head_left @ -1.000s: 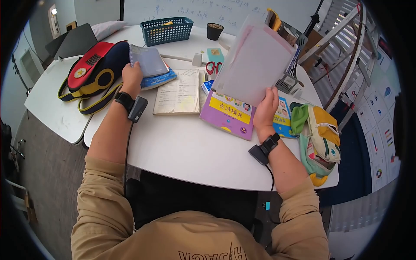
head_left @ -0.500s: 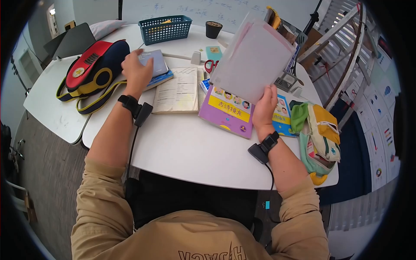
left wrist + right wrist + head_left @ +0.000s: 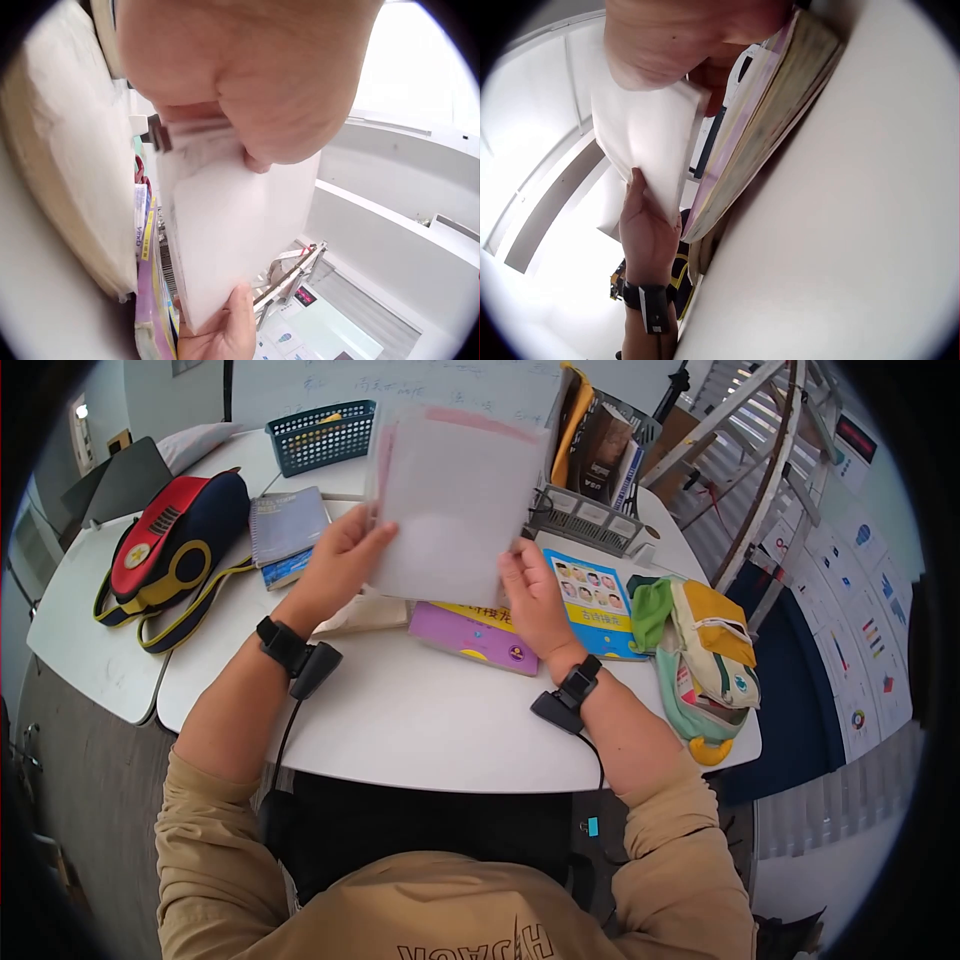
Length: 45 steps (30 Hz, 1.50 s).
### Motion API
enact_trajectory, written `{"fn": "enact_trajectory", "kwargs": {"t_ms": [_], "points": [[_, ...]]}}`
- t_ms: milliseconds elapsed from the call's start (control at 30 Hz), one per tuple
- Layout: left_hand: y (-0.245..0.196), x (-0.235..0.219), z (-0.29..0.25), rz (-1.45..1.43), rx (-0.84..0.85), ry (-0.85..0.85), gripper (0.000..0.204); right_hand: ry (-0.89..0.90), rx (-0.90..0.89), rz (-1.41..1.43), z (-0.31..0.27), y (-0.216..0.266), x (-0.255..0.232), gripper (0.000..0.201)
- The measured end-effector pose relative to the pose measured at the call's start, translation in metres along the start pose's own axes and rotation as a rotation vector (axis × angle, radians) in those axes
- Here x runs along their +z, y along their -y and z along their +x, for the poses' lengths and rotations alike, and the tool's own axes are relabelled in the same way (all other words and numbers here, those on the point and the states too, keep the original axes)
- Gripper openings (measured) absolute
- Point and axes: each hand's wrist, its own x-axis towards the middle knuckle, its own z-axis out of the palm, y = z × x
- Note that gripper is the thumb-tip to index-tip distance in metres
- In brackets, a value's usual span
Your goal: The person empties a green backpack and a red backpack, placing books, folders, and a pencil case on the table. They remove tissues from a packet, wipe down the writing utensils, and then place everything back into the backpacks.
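A white translucent document folder (image 3: 455, 500) with pinkish edges at its top stands tilted up before me, held by both hands. My left hand (image 3: 345, 560) grips its left edge, thumb on the near face. The right hand (image 3: 540, 595) pinches the lower right corner, as the left wrist view also shows. Behind and below the folder lies a purple book (image 3: 475, 645), partly covered by it. A blue book (image 3: 590, 600) is just beyond my right hand. The open book (image 3: 375, 617) shows only its near edge under the left wrist. A blue-grey spiral notebook (image 3: 288, 525) rests farther left, untouched.
A red and navy backpack (image 3: 170, 545) sits at the left, a green and yellow bag (image 3: 715, 650) at the right. At the back stand a teal basket (image 3: 320, 438) and a grey book rack (image 3: 590, 520). The white table (image 3: 400, 730) has a rounded near edge.
My left hand has let go of the spiral notebook and moved right to grip the folder's left edge. The folder has shifted left and straightened in the right hand. The head view has turned right.
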Motion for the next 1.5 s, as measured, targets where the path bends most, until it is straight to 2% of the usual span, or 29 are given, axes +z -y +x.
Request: {"fn": "enact_trajectory", "kwargs": {"t_ms": [67,133,267,367,567,667,767,867,967,1067,1100,1200,1300,1400,1500], "points": [[-0.002,-0.002,0.003,-0.063,0.042,-0.081,0.041,0.025,-0.089,0.093,0.002,-0.004,0.007,0.04],[-0.002,-0.008,0.005,-0.117,0.129,-0.164,0.04,0.007,-0.073,0.025,0.004,-0.002,0.003,0.041],[0.006,-0.021,0.012,-0.206,0.141,-0.297,0.041,-0.049,-0.03,-0.001,0.004,0.002,0.004,0.038],[0.005,-0.024,0.012,-0.11,0.128,-0.483,0.036,-0.044,-0.052,-0.011,0.004,0.001,0.002,0.035],[-0.009,-0.031,0.012,0.089,0.475,-0.869,0.037,-0.072,-0.069,-0.077,0.004,-0.002,0.0,0.032],[-0.021,-0.035,0.0,0.678,0.5,-0.942,0.034,-0.073,-0.021,-0.095,0.004,-0.006,-0.001,0.031],[-0.041,-0.007,-0.013,0.828,0.398,-0.729,0.034,-0.068,-0.005,-0.098,0.006,-0.009,-0.002,0.031],[-0.036,-0.002,-0.015,0.889,0.215,-0.308,0.044,-0.069,0.002,-0.113,0.004,-0.009,-0.002,0.031],[-0.053,0.008,-0.017,0.726,-0.12,-0.186,0.051,-0.074,-0.001,-0.125,0.005,-0.012,-0.002,0.03],[0.004,-0.026,-0.001,1.102,0.228,-0.38,0.06,-0.084,0.0,-0.144,0.006,-0.016,-0.003,0.029],[0.009,-0.034,-0.001,1.135,0.129,-0.34,0.074,-0.088,0.004,-0.137,0.006,-0.017,-0.003,0.029],[0.043,-0.054,0.008,1.174,0.098,-0.28,0.085,-0.097,0.013,-0.167,0.006,-0.02,-0.004,0.03],[0.055,-0.06,0.015,1.241,0.092,-0.29,0.089,-0.09,0.064,-0.223,0.006,-0.005,-0.003,0.032],[0.015,-0.044,0.01,1.32,-0.071,-0.249,0.088,-0.041,0.095,-0.37,0.003,0.013,-0.008,0.037],[0.009,-0.056,0.015,1.128,-0.085,-0.319,0.081,-0.022,0.119,-0.567,0.003,0.022,-0.018,0.046]]}}
